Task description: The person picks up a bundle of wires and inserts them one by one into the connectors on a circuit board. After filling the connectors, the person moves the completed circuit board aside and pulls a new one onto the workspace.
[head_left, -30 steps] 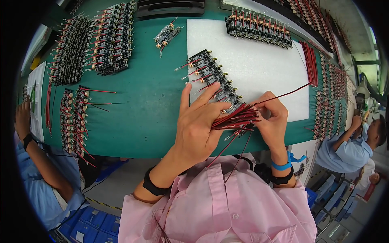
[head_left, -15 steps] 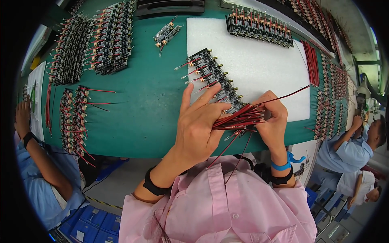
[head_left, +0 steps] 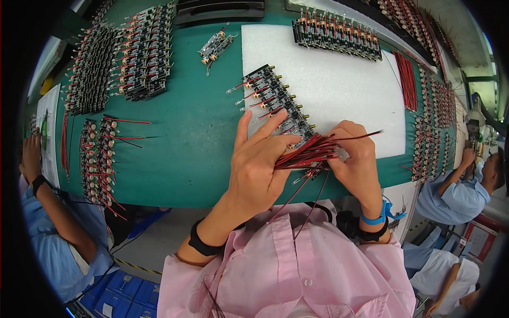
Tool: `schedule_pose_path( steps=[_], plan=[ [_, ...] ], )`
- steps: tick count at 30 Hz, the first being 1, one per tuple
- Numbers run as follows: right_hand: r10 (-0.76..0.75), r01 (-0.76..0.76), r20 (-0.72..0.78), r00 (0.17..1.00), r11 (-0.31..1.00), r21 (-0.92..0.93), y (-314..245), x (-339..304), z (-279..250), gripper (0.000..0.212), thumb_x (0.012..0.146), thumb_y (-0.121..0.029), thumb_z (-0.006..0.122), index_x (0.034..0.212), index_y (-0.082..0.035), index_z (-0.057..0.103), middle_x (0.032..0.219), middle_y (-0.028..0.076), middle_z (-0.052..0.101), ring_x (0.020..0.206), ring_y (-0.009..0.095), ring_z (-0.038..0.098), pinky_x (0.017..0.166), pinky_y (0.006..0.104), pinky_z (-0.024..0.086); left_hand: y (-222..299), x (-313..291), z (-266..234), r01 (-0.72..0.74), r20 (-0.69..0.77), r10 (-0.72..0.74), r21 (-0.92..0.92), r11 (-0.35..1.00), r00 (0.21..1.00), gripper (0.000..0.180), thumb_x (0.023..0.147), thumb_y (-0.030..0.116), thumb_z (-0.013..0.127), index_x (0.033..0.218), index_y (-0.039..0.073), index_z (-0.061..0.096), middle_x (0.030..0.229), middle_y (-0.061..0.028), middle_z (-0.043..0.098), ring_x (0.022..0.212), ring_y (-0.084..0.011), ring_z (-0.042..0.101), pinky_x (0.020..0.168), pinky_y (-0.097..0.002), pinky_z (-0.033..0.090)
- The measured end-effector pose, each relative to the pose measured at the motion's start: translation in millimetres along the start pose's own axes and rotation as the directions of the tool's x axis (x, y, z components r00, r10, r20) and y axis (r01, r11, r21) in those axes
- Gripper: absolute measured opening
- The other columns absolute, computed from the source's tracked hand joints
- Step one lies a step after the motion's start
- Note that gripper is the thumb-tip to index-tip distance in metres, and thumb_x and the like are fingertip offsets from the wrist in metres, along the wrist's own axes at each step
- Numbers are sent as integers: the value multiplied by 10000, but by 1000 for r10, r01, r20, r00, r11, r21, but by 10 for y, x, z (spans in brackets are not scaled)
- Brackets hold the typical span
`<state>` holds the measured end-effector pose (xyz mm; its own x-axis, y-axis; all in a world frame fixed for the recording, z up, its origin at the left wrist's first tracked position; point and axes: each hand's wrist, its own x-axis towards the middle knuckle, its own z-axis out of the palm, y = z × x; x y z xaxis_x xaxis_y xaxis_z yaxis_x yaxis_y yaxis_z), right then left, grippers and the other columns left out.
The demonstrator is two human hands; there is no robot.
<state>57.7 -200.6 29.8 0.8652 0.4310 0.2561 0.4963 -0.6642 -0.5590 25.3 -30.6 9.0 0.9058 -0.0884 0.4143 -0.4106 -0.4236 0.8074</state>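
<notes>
My left hand (head_left: 253,167) is closed on a bundle of thin red and black wires (head_left: 307,153), its thumb over them. Its other fingers stretch along a strip of small circuit boards (head_left: 278,93), which lies slanted over the left edge of a white foam sheet (head_left: 344,90). At the bundle's right end, my right hand (head_left: 358,159) has its fingers pinched together at the wire ends. One wire sticks out past those fingers to the right. Whether the right fingertips hold a single wire or several is hidden. Two loose wires hang toward my shirt.
Stacked circuit boards (head_left: 146,58) stand at the far left, with wired boards (head_left: 98,159) nearer. A small loose board (head_left: 216,46) lies on the green mat (head_left: 196,122). Another board row (head_left: 336,37) sits on the foam's far edge, red wires (head_left: 405,79) to its right. Co-workers sit at both sides.
My right hand has shifted slightly right and nearer to me. The wire sticking out beyond it reaches less far right and lies lower. My left hand stays nearly in place on the bundle.
</notes>
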Motion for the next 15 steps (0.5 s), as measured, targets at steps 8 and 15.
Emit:
schedule_pose_path(
  steps=[8,15],
  plan=[
    [-72,80,55,996,985,-153,-119,-42,-83,137,607,41,545,736,-4,549,655,91,494,642,234,459,581,308,347,-13,6,-68,-140,-280,79,-206,969,957,291,810,156,395,540,49,383,640,-67,568,819,-255,548,898,-459,203],
    [-125,143,87,988,956,-255,-149,-7,-151,107,638,40,533,736,-1,545,597,88,457,572,236,437,578,309,333,-39,51,-305,94,-40,-365,-934,343,930,354,881,243,295,577,70,346,473,-8,397,522,-140,443,596,-324,405]
  ],
)
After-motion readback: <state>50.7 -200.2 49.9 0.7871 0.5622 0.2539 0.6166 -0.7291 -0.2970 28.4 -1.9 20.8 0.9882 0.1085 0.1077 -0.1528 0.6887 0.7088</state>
